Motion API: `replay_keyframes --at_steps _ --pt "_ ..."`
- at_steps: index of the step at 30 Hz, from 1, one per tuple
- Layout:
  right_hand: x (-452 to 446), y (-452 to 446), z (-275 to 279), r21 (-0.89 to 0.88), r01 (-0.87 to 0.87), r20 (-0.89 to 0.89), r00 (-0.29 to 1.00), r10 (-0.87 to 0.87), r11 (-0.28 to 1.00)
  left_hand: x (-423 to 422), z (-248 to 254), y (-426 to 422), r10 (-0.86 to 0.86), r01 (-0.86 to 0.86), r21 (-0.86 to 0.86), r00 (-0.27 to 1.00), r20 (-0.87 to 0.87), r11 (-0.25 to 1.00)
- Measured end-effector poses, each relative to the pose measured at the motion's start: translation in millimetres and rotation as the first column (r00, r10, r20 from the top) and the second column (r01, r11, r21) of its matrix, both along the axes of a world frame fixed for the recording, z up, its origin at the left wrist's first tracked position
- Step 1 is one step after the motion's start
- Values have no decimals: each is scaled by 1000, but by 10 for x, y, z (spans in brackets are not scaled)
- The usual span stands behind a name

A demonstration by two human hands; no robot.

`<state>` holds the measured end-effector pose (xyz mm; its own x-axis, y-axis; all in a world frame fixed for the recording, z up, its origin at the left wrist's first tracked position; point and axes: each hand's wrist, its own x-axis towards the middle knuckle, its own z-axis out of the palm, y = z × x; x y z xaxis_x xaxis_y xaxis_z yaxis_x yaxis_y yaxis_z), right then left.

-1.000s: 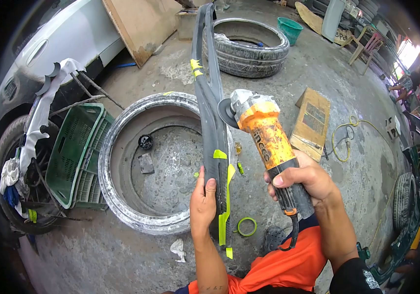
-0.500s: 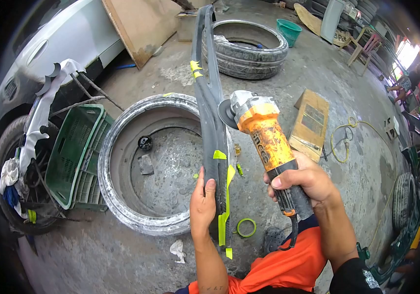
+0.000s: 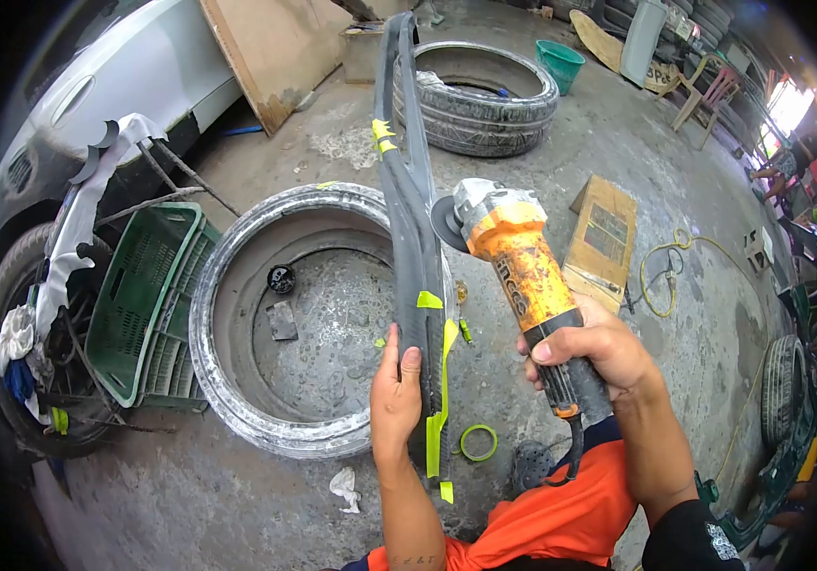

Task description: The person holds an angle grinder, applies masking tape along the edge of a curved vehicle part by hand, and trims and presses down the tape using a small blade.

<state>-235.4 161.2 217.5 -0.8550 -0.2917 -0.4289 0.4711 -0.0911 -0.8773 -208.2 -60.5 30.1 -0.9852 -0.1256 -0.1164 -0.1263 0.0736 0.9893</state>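
My right hand [image 3: 591,354] is wrapped round the black rear grip of an orange angle grinder [image 3: 528,276]. The grinder's dark disc [image 3: 446,225] points left and sits just right of a long grey car trim piece [image 3: 411,238], with a narrow gap seeming to lie between them. Yellow-green masking tape [image 3: 435,433] marks the trim in several spots. Its near end is held by my left hand [image 3: 396,390], thumb on the front face and fingers along the left edge. The trim extends across a whitened tire [image 3: 204,328] on the floor.
Another tire [image 3: 485,128] lies behind, beside a green bucket [image 3: 559,67]. A green crate [image 3: 132,305] stands left near the car [image 3: 132,86]. A wooden box [image 3: 602,233], a yellow cord [image 3: 651,285] and a tape roll [image 3: 478,442] are on the floor. A person [image 3: 794,162] is at far right.
The grinder has shifted very slightly to the right, so its disc is a little further from the trim. My left hand and the trim have barely moved.
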Motion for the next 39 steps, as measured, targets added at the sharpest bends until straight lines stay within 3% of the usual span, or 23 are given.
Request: replay_keyframes --at_steps 15,26,29,31,32,34,36,38,39 --pt "64 62 -19 -11 -60 -17 998 60 998 7 32 14 12 -12 8 1000 24 1000" --pt "-27 165 -49 -67 -50 89 994 56 996 9 78 21 0 -1 10 999 39 1000" --pt "20 210 -43 -100 0 43 999 4 995 36 8 14 -4 3 28 1000 31 1000" --pt "87 288 -5 -139 33 -6 999 -34 990 96 -18 22 149 -157 -124 987 -66 980" --pt "123 355 10 -141 35 -14 999 -37 989 146 -8 26 146 -154 -124 987 -74 980" --pt "198 472 18 -155 102 -36 993 -108 983 323 371 71 266 -380 -283 891 -368 881" --pt "268 547 -24 -145 143 -53 987 -152 979 570 819 322 27 -268 -336 815 -579 903" --pt "284 645 -164 -102 193 -41 979 -198 976 768 1046 742 -211 70 -252 774 -597 965" --pt "324 658 -223 -90 229 -8 973 -231 969 823 1072 1011 -248 102 -267 762 -598 958"
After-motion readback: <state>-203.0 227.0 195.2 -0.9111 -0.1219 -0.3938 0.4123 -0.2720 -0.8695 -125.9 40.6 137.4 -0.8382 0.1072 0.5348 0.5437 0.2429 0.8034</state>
